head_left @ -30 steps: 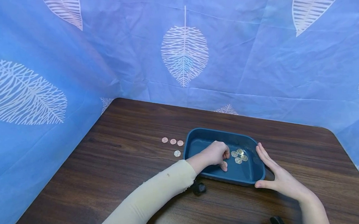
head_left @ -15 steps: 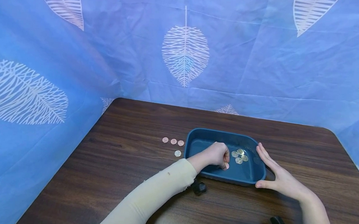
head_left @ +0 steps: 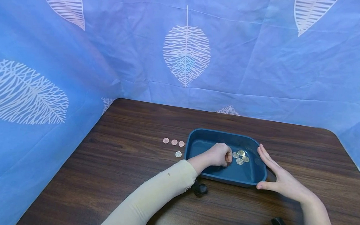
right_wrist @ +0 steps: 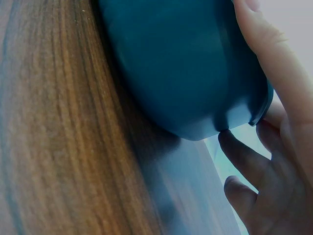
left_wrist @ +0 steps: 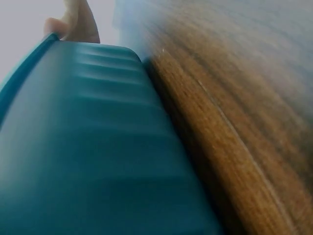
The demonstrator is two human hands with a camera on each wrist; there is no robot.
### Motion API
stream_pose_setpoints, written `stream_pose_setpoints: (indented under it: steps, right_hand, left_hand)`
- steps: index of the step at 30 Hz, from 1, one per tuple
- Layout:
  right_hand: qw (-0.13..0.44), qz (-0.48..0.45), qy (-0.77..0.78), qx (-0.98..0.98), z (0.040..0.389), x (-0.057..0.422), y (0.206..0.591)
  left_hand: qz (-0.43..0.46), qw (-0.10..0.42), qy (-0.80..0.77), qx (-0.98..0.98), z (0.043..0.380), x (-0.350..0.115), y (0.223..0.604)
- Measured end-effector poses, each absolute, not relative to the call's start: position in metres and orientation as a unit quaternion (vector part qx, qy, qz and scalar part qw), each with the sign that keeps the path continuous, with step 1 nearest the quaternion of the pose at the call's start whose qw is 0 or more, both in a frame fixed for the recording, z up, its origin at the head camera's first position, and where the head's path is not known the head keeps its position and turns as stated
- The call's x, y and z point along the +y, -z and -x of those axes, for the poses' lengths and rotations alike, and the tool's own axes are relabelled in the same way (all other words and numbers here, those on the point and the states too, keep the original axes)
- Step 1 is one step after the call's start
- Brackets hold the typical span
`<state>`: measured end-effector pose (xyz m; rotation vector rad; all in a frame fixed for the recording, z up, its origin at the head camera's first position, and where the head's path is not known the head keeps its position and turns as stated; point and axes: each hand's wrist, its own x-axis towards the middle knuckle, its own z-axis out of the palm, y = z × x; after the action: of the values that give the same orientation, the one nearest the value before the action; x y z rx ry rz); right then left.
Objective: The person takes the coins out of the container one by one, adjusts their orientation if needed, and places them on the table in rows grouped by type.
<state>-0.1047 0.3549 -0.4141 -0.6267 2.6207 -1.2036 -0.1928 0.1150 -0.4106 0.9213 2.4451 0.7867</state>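
Observation:
A blue rectangular baking dish (head_left: 193, 142) stands on the dark wooden table. My left hand (head_left: 217, 154) reaches over its near left side, thumb and fingers pinching a copper-coloured coin (head_left: 228, 163) inside, mostly hidden by the fingers. Several gold-coloured coins (head_left: 239, 161) lie just right of these fingers on the dish floor. At the dish's right end, my right hand (head_left: 280, 177) is spread with extended fingers against the rim, thumb at the near corner. In the right wrist view, fingertips (right_wrist: 226, 134) touch the dish's outer wall. The left wrist view shows the dish's ribbed side (left_wrist: 112, 132).
Left of the dish, three copper-coloured coins (head_left: 174, 142) lie in a row, with a silvery coin (head_left: 178, 154) below them. Black wrist gear (head_left: 200, 189) shows under the left forearm. A blue leaf-patterned cloth (head_left: 235, 55) hangs behind the table (head_left: 130, 157).
The left fingers have closed together on the copper-coloured coin, which showed at their tips half a second ago and is now mostly covered. The right hand and dish have stayed put.

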Motion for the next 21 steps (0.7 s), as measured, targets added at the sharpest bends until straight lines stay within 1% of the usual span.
stream_pose_setpoints:
  steps: [4,8,16,21]
  right_hand:
    - [0.095,0.213,0.407,0.883,0.104,0.355,0.413]
    - [0.099,0.215,0.408,0.882,0.104,0.355,0.412]
    - [0.100,0.216,0.411,0.880,0.105,0.355,0.414]
    - [0.098,0.216,0.410,0.881,0.105,0.357,0.414]
  left_hand:
    - [-0.342,0.187,-0.304,0.870,0.194,0.115,0.409]
    - [-0.333,0.177,-0.363,0.852,0.195,0.112,0.406]
    - [-0.287,0.170,-0.489,0.806,0.199,0.104,0.398]
    - [-0.279,0.176,-0.537,0.776,0.201,0.085,0.384]
